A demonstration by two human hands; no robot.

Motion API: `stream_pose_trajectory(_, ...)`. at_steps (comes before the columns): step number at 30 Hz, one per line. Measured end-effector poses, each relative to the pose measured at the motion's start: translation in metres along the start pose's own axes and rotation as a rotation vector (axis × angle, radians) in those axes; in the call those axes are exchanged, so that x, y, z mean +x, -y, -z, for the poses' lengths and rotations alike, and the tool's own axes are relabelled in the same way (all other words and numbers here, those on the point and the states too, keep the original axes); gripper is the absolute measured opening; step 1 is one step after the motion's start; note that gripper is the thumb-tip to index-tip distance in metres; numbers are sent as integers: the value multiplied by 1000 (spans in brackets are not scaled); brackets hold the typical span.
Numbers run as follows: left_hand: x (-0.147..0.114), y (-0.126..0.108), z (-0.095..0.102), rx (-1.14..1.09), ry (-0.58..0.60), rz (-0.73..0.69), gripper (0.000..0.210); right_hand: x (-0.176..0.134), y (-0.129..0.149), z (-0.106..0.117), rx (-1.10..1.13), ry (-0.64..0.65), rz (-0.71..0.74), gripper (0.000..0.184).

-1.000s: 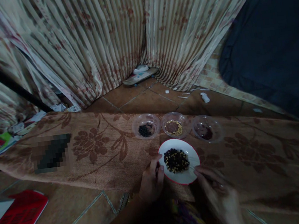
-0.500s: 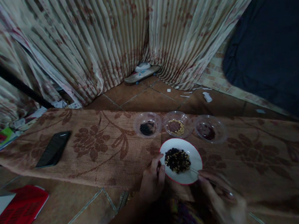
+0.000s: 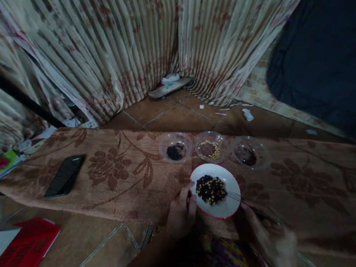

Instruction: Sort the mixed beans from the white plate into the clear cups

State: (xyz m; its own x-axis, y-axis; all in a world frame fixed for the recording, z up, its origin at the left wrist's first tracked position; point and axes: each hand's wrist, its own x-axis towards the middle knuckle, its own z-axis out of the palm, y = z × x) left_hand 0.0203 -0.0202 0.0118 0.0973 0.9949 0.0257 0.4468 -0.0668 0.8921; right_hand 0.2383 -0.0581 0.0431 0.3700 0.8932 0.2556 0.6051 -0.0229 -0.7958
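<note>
A white plate with a red rim (image 3: 220,212) stands on the cloth in front of me, with a mix of black and yellow beans (image 3: 211,190) heaped on it. My left hand (image 3: 181,211) grips the plate's left rim between thumb and fingers. In my right hand (image 3: 268,230), blurred, is a thin metal utensil (image 3: 234,195) whose tip reaches the beans' right edge; its exact kind is unclear. Beyond the plate sit clear plastic bowls: one with black beans (image 3: 174,152), one with yellow beans (image 3: 214,150), and a third bowl (image 3: 264,154) whose bottom looks dark.
A brown floral cloth (image 3: 133,191) covers the long, low table. On its left lies a black phone (image 3: 64,176). A red-and-white box-like object (image 3: 32,242) is on the floor at left. Behind are striped curtains (image 3: 140,38), a skateboard (image 3: 169,88) and white scraps (image 3: 247,114).
My right hand has shifted slightly right and away from the plate's rim, drawing the utensil with it. The left hand keeps its hold on the plate.
</note>
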Motion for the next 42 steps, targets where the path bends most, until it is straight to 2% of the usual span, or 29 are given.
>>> stream_pose_trajectory(16,0,1,-1,29,-7,-16,36,-5,-1,3,-20,3,59,25)
stream_pose_trajectory(20,0,2,-1,19,-13,-21,36,-4,-2,2,-15,17,43,28)
stream_pose_trajectory(32,0,1,-1,19,-9,-24,37,-1,1,5,-51,7,147,33)
stream_pose_trajectory(37,0,0,0,32,-8,-39,36,2,2,6,-51,16,115,34)
stream_pose_trajectory(42,0,0,0,27,-11,-31,36,3,8,8,-39,25,18,38)
